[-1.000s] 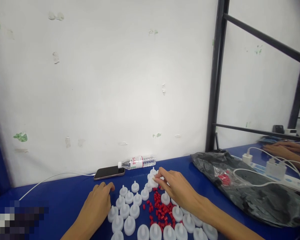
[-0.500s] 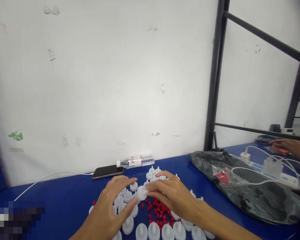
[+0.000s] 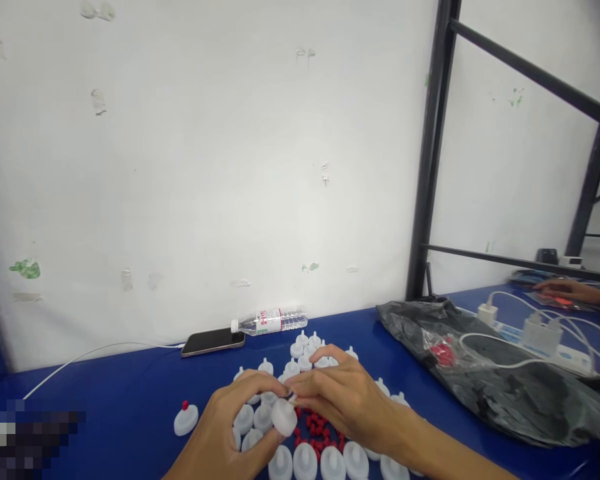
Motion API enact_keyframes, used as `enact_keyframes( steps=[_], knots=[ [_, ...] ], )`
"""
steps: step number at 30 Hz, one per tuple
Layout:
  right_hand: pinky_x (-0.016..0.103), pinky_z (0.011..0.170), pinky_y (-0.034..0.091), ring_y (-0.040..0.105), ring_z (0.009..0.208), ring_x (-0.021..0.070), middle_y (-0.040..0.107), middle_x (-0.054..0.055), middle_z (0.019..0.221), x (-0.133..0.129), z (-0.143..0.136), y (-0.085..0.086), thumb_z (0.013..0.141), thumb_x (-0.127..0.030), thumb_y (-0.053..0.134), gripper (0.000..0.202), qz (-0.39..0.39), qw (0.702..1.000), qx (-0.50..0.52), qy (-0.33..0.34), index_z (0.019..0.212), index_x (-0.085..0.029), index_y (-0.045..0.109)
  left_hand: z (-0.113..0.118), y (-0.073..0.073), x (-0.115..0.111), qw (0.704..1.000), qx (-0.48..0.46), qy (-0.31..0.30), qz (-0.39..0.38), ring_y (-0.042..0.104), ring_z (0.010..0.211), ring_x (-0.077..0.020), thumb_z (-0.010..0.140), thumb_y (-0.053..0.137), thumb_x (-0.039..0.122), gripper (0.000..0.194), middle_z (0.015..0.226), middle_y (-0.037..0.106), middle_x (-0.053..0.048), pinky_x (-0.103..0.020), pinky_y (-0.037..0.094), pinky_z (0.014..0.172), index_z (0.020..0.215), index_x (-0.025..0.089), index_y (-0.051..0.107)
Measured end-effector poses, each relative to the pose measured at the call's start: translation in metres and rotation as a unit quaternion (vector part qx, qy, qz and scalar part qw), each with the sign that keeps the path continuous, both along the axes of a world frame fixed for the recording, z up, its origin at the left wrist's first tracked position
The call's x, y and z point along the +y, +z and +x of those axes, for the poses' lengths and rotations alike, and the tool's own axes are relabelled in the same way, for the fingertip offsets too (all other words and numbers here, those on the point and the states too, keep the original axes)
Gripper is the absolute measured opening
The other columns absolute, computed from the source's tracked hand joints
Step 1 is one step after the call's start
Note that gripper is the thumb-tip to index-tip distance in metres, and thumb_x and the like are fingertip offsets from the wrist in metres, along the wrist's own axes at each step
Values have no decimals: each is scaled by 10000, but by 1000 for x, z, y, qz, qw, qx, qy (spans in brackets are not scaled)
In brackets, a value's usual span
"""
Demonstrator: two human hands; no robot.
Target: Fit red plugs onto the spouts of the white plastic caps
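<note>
Grey, crinkled bag is lying right of the red caps; left hand and right hand are gripping one round white lid.

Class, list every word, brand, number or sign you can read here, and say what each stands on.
None is legible.
Bottle label: red characters and green print, too small and blurred.
Power strip: blue markings, unreadable.
White caps: no lettering visible.

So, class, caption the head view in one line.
Left hand and right hand meet at a white cap, near red pieces and spouted white caps on a blue table.
</note>
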State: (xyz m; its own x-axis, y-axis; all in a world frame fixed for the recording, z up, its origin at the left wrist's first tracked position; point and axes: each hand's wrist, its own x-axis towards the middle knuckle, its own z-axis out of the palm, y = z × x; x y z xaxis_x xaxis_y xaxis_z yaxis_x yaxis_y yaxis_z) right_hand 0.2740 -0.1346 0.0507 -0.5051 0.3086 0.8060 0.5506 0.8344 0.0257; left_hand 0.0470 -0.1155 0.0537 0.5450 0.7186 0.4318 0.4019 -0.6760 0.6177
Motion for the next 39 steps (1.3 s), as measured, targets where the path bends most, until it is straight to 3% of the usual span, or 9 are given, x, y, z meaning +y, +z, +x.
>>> enact_keyframes(
  steps=[3, 8, 13, 20, 25, 29, 33, 37, 39],
  knots=[
    [298, 966, 473, 665, 612, 69, 762, -26, 841, 1, 0, -1, 1021, -208, 530, 65, 3, 1000, -10, -5, 1001, -191, 589, 4, -1, -7, 999, -15, 30, -13, 683, 933, -228, 840, 637, 379, 206, 965, 765, 1, -330, 527, 909, 1026, 323, 706],
    [292, 950, 453, 601, 574, 75, 701, -35, 716, 0, 0, -3, 1025, -246, 521, 125, -5, 998, -48, -42, 981, -184, 620, 8, -8, 1, 1000, -7, 11, -15, 660, 821, -186, 917, 563, 389, 178, 867, 745, 8, -275, 508, 808, 894, 284, 704],
    [307, 958, 422, 606, 616, 88, 702, -26, 757, 4, 3, -7, 1023, -264, 521, 135, -32, 995, -75, -64, 1001, -200, 638, 4, -11, 9, 1000, -2, 14, -11, 624, 856, -193, 977, 466, 397, 269, 903, 723, -17, -291, 473, 804, 1003, 262, 697],
    [330, 1043, 359, 627, 710, 101, 718, -19, 853, 7, 6, -5, 1021, -254, 515, 139, -110, 987, -82, -80, 1022, -213, 647, 5, -9, 5, 999, -26, 33, -12, 617, 798, -190, 970, 448, 378, 268, 810, 694, 0, -301, 467, 775, 991, 266, 690],
    [342, 1053, 335, 633, 766, 116, 716, -27, 862, 8, 8, -3, 1014, -275, 530, 135, -150, 974, -136, -103, 1020, -232, 658, 0, -11, 11, 999, 22, 12, 28, 637, 839, -198, 968, 450, 333, 241, 866, 701, -26, -330, 490, 865, 986, 251, 676],
    [346, 1065, 306, 638, 887, 132, 727, -31, 911, 11, 11, -8, 1001, -264, 547, 128, -171, 962, -192, -89, 983, -244, 673, -2, -8, 5, 996, 84, -27, 6, 636, 884, -195, 882, 569, 255, 140, 907, 694, -6, -348, 486, 934, 966, 273, 680],
    [346, 1076, 287, 625, 933, 140, 734, -37, 906, 16, 13, -15, 988, -210, 557, 141, -171, 955, -227, -79, 957, -251, 688, -1, 0, -6, 994, 101, -24, -19, 624, 889, -183, 712, 788, 242, 158, 852, 695, 54, -400, 357, 1107, 827, 275, 684],
    [360, 1078, 276, 617, 932, 149, 736, -23, 922, 20, 14, -18, 987, -172, 544, 165, -166, 950, -250, -82, 960, -238, 693, -2, 5, -8, 990, 139, -28, -9, 608, 830, -193, 566, 913, 259, 325, 819, 717, 62, -285, 472, 853, 824, 295, 718],
    [361, 1082, 268, 611, 924, 146, 733, -33, 905, 21, 14, -19, 996, -216, 550, 154, -172, 950, -247, -82, 951, -246, 695, -2, 5, -6, 988, 148, -30, -11, 605, 793, -186, 551, 916, 235, 348, 794, 718, 65, -270, 474, 814, 837, 303, 730]
  ],
)
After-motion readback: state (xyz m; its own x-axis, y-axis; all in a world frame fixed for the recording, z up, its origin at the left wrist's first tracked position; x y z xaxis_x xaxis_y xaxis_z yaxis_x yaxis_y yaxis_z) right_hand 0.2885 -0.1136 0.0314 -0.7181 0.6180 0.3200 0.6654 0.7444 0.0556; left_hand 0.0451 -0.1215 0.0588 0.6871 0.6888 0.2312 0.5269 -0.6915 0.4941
